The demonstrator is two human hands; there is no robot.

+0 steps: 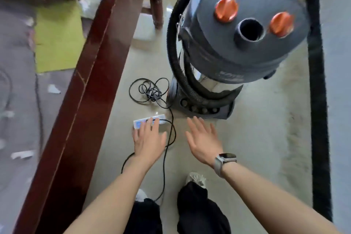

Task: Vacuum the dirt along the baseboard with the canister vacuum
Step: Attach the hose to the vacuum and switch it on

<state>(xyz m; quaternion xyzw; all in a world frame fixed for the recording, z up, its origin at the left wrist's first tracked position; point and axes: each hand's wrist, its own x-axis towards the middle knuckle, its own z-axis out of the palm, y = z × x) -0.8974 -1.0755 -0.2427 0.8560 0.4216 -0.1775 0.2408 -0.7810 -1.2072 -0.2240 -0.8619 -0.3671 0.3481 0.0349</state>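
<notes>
The canister vacuum (233, 43) stands on the pale floor (256, 138) in front of me. It is big and round, with a dark grey plastic top, two orange knobs and a round hole between them. A bumpy black hose (176, 66) curls around its shiny metal body. My left hand (149, 138) reaches over the white power strip (149, 120) with straight fingers. My right hand (204, 138) is flat and holds nothing.

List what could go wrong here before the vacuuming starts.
1. The black cord loops across the floor close to the shoes; a step could snag it.
2. The left hand reaches over the power strip, fingers near its sockets; a careless touch might be unsafe.
3. The hose hangs loosely around the vacuum; pulling may tip it.
</notes>
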